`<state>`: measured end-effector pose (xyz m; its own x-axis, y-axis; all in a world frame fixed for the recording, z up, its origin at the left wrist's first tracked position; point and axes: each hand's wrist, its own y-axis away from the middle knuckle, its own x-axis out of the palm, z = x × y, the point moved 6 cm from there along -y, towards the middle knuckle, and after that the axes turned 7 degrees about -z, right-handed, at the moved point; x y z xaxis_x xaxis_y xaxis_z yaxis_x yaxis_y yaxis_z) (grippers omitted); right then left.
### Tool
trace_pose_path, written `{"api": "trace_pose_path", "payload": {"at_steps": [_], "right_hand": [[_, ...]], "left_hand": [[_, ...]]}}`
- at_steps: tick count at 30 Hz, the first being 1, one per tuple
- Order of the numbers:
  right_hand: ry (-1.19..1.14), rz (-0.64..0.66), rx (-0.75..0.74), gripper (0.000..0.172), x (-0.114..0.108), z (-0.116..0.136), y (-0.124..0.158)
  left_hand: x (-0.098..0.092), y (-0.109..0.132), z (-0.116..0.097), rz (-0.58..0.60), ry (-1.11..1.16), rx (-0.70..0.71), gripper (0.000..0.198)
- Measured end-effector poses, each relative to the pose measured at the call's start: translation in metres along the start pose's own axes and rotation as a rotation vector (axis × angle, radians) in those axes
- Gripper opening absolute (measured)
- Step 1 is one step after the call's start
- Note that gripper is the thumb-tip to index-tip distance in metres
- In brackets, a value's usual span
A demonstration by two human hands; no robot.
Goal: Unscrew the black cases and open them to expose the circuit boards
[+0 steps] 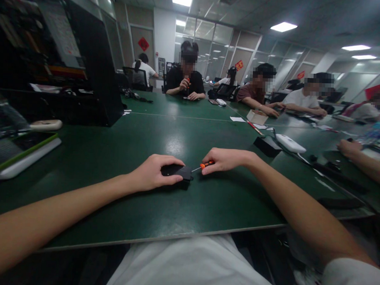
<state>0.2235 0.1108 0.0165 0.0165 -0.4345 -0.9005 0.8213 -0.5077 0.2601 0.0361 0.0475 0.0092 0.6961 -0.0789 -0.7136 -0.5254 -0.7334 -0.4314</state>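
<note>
My left hand is closed around a small flat black device, pressing it to the green tabletop with thumb and fingers along its sides. What kind of device it is cannot be made out. In my right hand is a screwdriver with an orange and black handle, gripped between thumb and fingers. Its thin metal shaft points left, and the tip is at the right end of the device; whether it touches is too small to tell.
A black shelf with books stands at left, near a green-edged white object. To the right are a black box, a white power strip and cables. A small cardboard box lies farther back. Several people sit around the table.
</note>
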Motion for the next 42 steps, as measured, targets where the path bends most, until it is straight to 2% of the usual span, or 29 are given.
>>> {"api": "trace_pose_path", "payload": {"at_steps": [5,10,14,16,22,26,30,36,42], "right_hand": [[0.041,-0.037,-0.027,0.063,-0.001,0.005,0.0],[0.171,-0.182,-0.043,0.06,-0.015,0.015,0.005],[0.309,-0.261,-0.085,0.054,-0.014,0.029,0.005],[0.313,-0.265,-0.103,0.053,-0.009,0.031,0.001],[0.105,-0.195,-0.124,0.053,0.007,0.024,-0.011],[0.254,-0.279,-0.121,0.05,0.004,0.03,-0.012],[0.439,-0.347,-0.062,0.034,0.007,0.04,-0.013],[0.425,-0.339,-0.07,0.024,0.018,0.043,-0.021],[0.475,-0.371,-0.01,0.024,0.015,0.04,-0.022]], "left_hand": [[-0.001,0.001,0.001,-0.013,0.009,-0.002,0.039],[0.0,0.001,0.002,-0.021,0.007,0.006,0.039],[-0.001,0.001,0.002,-0.029,0.005,0.011,0.039],[-0.001,0.001,0.003,-0.034,0.002,0.013,0.039],[-0.004,0.002,0.004,-0.072,0.009,0.009,0.039],[-0.004,0.002,0.002,-0.073,0.011,0.024,0.038],[-0.003,0.002,0.001,-0.085,0.008,0.052,0.037],[-0.005,0.002,-0.001,-0.094,0.005,0.093,0.035],[-0.007,0.001,-0.003,-0.099,0.005,0.1,0.035]]}}
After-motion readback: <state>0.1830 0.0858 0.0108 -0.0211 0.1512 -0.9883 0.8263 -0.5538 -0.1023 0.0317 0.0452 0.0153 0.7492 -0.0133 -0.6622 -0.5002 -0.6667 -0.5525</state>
